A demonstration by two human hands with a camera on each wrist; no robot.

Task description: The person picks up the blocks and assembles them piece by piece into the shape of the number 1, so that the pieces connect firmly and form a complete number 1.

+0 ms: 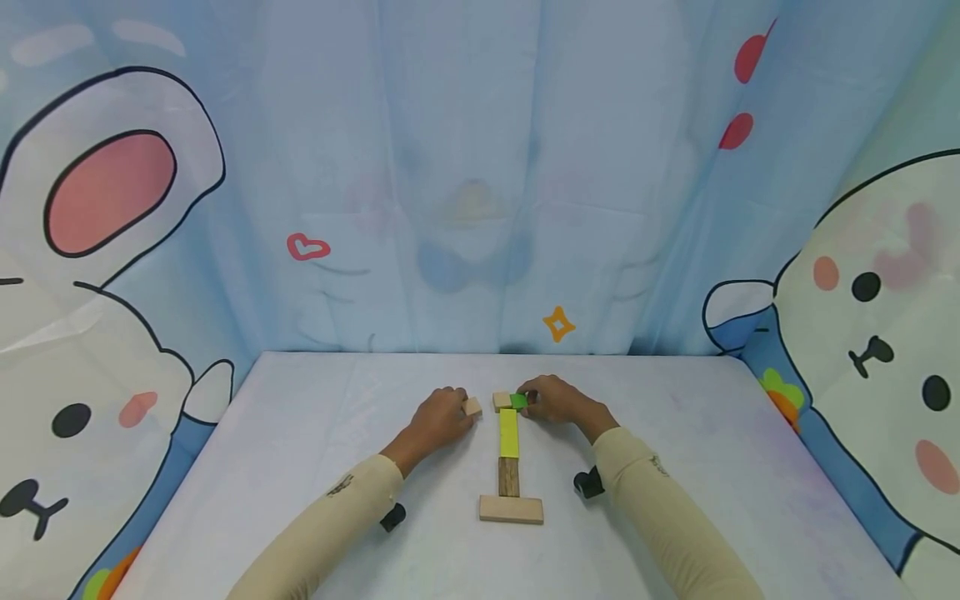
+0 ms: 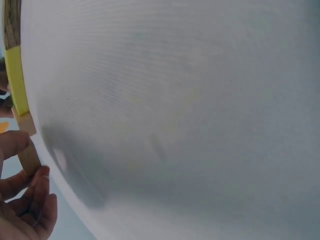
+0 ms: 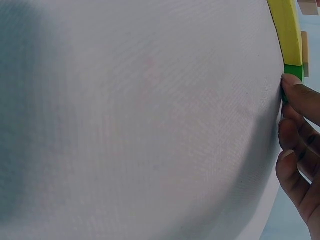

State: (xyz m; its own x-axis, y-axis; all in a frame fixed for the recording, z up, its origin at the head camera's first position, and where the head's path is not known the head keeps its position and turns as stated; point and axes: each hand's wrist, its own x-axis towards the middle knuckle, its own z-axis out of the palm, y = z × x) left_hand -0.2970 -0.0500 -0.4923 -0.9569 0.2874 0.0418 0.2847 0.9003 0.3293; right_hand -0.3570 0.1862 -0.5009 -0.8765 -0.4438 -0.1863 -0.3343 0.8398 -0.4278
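My left hand (image 1: pixel 442 418) pinches a small plain wooden block (image 1: pixel 472 407) between thumb and fingers, just left of a row of blocks. At the far end of that row, my right hand (image 1: pixel 553 399) pinches a green block (image 1: pixel 518 402), which touches the top of a yellow block (image 1: pixel 509 433). Beside the green one sits another plain wooden block (image 1: pixel 502 401). Nearer me, a dark-grained brown block (image 1: pixel 508 477) continues the line from the yellow block, down to a wide pale wooden block (image 1: pixel 511 509) lying crosswise.
The blocks lie on a white-covered table (image 1: pixel 315 517). Behind it hangs a light blue curtain (image 1: pixel 465 125) printed with cartoon animals. Black wrist cameras (image 1: pixel 589 482) hang under both sleeves, one close to the right of the blocks.
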